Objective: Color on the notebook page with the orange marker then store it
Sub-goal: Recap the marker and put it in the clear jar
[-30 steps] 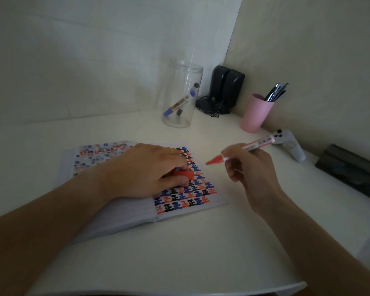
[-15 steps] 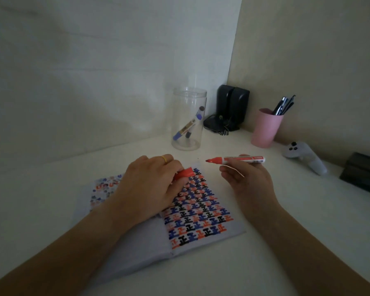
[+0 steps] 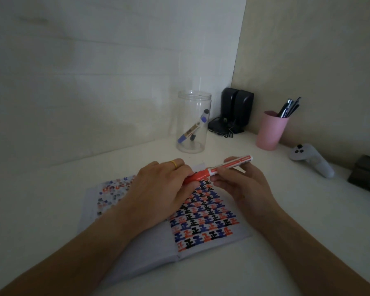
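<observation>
An open notebook (image 3: 207,223) lies on the white desk, its right page filled with orange, blue and black marks. My right hand (image 3: 241,184) holds the orange marker (image 3: 229,165) by its white barrel, above the page's far edge. My left hand (image 3: 158,189) grips the orange cap (image 3: 195,177), which sits over the marker's tip end. My left forearm covers the notebook's middle. A clear jar (image 3: 192,122) with two markers inside stands behind the notebook.
A pink cup (image 3: 269,131) of pens stands at the back right. Black speakers (image 3: 235,110) sit in the corner. A grey controller (image 3: 312,159) and a dark box (image 3: 365,176) lie along the right wall.
My right hand brought the bare marker tip leftward to the cap held in my left hand, and the two are now joined. My left hand lifted off the page.
</observation>
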`<state>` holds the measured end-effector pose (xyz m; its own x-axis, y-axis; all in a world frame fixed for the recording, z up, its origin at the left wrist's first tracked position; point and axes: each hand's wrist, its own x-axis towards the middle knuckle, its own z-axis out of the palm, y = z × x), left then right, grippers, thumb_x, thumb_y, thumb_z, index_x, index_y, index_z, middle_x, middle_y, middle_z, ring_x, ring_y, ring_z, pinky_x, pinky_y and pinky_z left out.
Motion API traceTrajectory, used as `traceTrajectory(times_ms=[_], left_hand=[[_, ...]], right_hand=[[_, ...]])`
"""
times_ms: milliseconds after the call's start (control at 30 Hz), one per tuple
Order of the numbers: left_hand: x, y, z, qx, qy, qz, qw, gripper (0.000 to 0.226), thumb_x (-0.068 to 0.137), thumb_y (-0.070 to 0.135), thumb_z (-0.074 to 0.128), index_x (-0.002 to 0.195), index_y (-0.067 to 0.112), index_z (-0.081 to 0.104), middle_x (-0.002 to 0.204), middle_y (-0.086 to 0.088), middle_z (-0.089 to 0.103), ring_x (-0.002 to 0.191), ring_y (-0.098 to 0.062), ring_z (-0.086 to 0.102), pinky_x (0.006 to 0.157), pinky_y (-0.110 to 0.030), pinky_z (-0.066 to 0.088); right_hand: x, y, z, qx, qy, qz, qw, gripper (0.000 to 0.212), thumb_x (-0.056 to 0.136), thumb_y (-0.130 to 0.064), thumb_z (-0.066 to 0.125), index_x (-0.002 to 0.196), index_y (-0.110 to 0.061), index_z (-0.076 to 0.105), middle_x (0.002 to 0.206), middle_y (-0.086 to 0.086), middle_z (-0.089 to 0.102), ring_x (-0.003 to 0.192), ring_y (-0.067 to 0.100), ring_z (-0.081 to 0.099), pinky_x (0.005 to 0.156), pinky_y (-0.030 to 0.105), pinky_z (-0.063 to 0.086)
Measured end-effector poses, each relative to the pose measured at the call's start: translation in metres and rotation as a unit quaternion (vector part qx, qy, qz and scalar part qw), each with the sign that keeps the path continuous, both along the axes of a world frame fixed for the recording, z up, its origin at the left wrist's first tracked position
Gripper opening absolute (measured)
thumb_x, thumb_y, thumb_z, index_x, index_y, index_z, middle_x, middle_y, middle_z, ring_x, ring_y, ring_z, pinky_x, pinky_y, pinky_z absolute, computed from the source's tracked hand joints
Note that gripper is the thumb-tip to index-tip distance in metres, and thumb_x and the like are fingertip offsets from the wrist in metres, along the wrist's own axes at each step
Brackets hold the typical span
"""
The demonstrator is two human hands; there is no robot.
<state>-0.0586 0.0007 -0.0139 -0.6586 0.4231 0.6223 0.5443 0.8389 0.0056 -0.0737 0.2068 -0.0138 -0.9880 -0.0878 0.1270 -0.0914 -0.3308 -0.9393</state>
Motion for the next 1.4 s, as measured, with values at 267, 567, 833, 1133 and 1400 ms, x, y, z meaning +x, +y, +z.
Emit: traceTrajectory(times_ms=[267, 567, 833, 1133, 1400], left_hand=[[0.002, 0.003, 0.001, 0.011, -0.014, -0.013, 1.000, 0.042, 0.100, 0.050, 0.035, 0.110, 0.022, 0.064, 0.094, 0.003, 0.073, 0.070, -0.014, 0.063, 0.065, -0.028, 0.050], [0.002, 0.008, -0.001, -0.029, 0.034, -0.022, 0.999, 0.039, 0.101, 0.036, 0.041, 0.101, 0.010, 0.069, 0.079, -0.004, 0.068, 0.063, -0.021, 0.061, 0.056, -0.035, 0.052], [0.001, 0.010, 0.013, 0.003, -0.013, -0.055, 0.998, 0.058, 0.094, 0.067, 0.036, 0.097, 0.022, 0.072, 0.070, 0.007, 0.066, 0.059, -0.010, 0.057, 0.059, -0.029, 0.046], [-0.012, -0.022, 0.010, -0.015, 0.028, 0.062, 0.998, 0.037, 0.101, 0.042, 0.036, 0.097, 0.023, 0.068, 0.079, 0.002, 0.071, 0.069, -0.019, 0.063, 0.064, -0.037, 0.050], [-0.022, -0.032, 0.007, -0.001, 0.025, 0.145, 0.989, 0.037, 0.098, 0.033, 0.032, 0.093, 0.017, 0.065, 0.075, -0.002, 0.067, 0.064, -0.022, 0.059, 0.062, -0.037, 0.047]], right_hand=[[0.005, -0.004, -0.001, -0.031, 0.006, -0.012, 0.999, 0.031, 0.081, -0.006, 0.073, 0.111, -0.003, 0.066, 0.089, 0.013, 0.080, 0.081, 0.022, 0.077, 0.074, 0.026, 0.062], [0.008, -0.007, -0.003, -0.034, -0.020, -0.013, 0.999, 0.038, 0.069, -0.017, 0.079, 0.101, 0.002, 0.071, 0.092, 0.015, 0.080, 0.083, 0.025, 0.079, 0.074, 0.025, 0.061], [0.005, -0.006, -0.008, -0.016, 0.013, -0.027, 0.999, 0.030, 0.096, -0.008, 0.062, 0.125, -0.010, 0.062, 0.085, 0.007, 0.076, 0.079, 0.018, 0.072, 0.076, 0.025, 0.058], [-0.002, -0.028, 0.004, 0.334, 0.102, -0.108, 0.931, 0.059, 0.101, -0.017, 0.056, 0.146, -0.030, 0.020, 0.077, 0.006, 0.070, 0.063, 0.014, 0.070, 0.067, 0.033, 0.060], [-0.099, -0.058, 0.133, 0.264, 0.284, -0.313, 0.867, 0.056, 0.095, -0.005, 0.061, 0.139, -0.019, 0.028, 0.095, 0.006, 0.069, 0.077, 0.013, 0.072, 0.063, 0.023, 0.061]])
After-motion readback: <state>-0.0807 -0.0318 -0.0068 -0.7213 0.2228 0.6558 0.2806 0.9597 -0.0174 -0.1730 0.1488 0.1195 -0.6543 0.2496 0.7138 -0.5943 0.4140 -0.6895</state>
